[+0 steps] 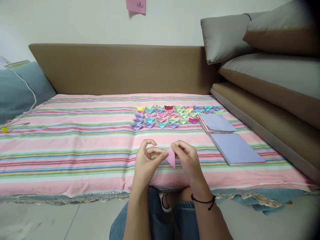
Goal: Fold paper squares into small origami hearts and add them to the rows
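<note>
Fingertips at work over a striped cloth [75,144]: we held a small pink paper [171,158] between our two hands, just above the cloth's near part. Our left hand [146,162] pinched its left edge between thumb and fingertips, the index finger bent and lifted clear; our right hand [188,159] gripped the top corner between thumb and forefinger, while a point of the paper hung down in the gap. Beyond our hands, folded paper shapes [162,125] sat in rows in many colours. To the right of our right hand lay a lilac-topped stack of sheets [238,148], with a smaller stack [220,122] touching its far edge.

We judged the step in hand to be a fold or crease on the pink piece, partway through, though the creases themselves were too small to read. The next move, we reckoned, called for a steady left pinch and light pressure from the right fingertips, lest the layers slip out of line.
</note>
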The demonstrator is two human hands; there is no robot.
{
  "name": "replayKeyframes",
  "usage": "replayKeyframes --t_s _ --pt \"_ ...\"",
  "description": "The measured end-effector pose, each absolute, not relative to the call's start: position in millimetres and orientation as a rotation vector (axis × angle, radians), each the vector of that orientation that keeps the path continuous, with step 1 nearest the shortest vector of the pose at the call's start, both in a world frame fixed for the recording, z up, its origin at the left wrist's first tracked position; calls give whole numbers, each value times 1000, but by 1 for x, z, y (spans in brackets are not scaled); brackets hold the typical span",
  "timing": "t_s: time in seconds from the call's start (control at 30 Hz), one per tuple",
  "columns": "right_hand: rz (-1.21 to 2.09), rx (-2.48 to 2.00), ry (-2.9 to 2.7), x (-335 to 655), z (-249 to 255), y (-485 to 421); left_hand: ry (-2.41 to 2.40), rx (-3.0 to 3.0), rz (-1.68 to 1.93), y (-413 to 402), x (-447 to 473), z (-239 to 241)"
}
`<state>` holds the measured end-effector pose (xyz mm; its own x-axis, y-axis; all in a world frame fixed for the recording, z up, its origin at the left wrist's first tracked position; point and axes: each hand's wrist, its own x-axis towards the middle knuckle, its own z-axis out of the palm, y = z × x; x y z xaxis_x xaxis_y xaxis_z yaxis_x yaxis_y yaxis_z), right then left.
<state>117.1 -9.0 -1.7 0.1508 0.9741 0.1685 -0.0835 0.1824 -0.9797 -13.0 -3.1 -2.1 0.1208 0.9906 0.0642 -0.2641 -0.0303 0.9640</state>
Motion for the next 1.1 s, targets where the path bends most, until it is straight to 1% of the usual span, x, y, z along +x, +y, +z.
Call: replayKeyframes --t_s 0.17,0.23,0.37,0.47,0.6,0.7,0.8,0.97,1.1 --pt "908 -1116 -1136 116 -1 -9 794 1135 1183 -4 -11 -1" --pt "900 -1117 -1136 117 -1 -9 785 1127 1222 -3 -9 -2" --pt "1052 -1055 -1133 117 -3 -6 914 996 1464 1 -8 -6" --pt "1153 -1043 -1175 115 -4 -6 949 937 1541 2 -9 -8" --pt "1052 -1060 -1202 115 -4 -8 911 1029 1502 1 -10 -7" --pt "943 -1099 -1281 117 -4 -10 904 1168 1394 1 -10 -6" --pt "903 -1107 -1358 116 -3 -12 941 1307 1321 1 -11 -7" --pt "967 -1146 -1266 112 -4 -11 1032 1139 1505 3 -8 -13" --pt "997 -1164 -1212 115 -6 -10 1062 1021 1519 3 -2 -15"
